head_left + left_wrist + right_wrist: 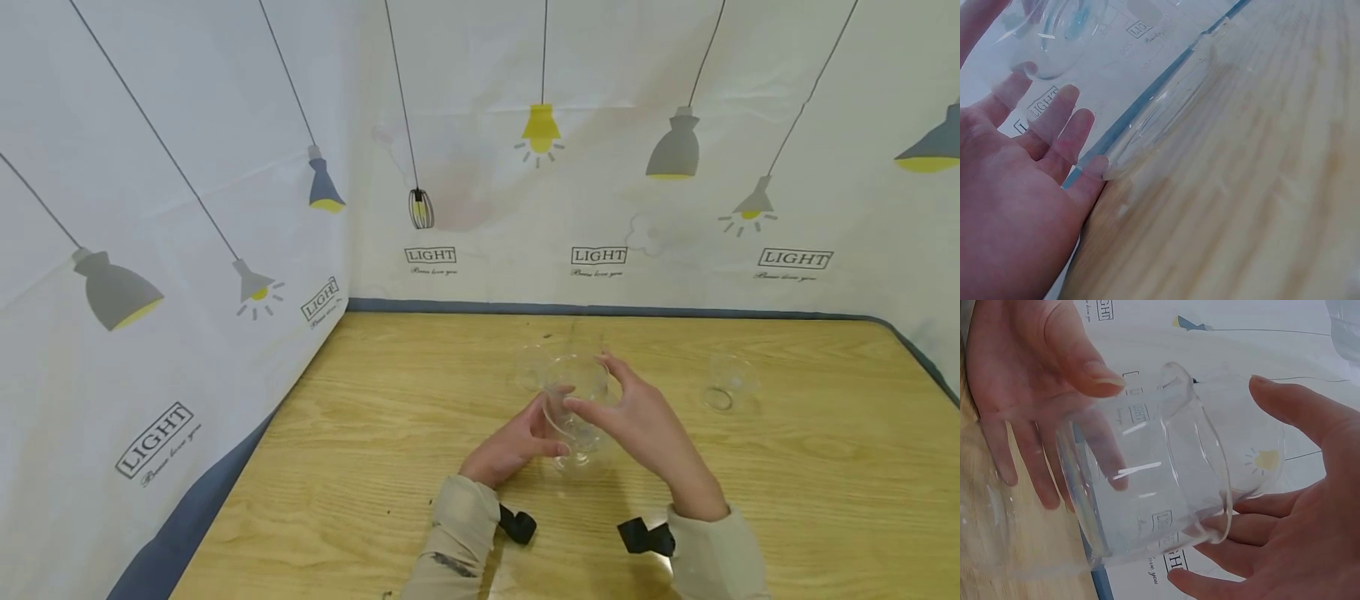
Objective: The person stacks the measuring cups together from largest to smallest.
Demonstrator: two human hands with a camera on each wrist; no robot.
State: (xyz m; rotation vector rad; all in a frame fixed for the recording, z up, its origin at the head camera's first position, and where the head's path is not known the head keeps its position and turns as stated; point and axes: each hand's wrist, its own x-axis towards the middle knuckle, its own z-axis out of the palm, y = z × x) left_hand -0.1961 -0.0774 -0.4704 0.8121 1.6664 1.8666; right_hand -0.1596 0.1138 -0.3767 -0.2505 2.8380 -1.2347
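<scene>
A clear glass vessel (576, 408), with other clear glass seemingly overlapping it, is between the two hands in the head view. Its wavy rim with a pouring lip (1175, 375) shows in the right wrist view. My left hand (513, 446) is around the lower part, thumb on the near side and fingers behind. In the left wrist view the fingers (1079, 134) are spread and show partly through glass. Higher up, my right hand (648, 421) holds the upper part between thumb and fingers. Transparency blurs where one glass piece ends and another begins.
On the wooden table (360, 467), another clear glass (531, 367) stands just behind the hands. A further clear glass (727, 387) is at the right. A white sheet printed with lamps (487, 192) surrounds the table at back and sides.
</scene>
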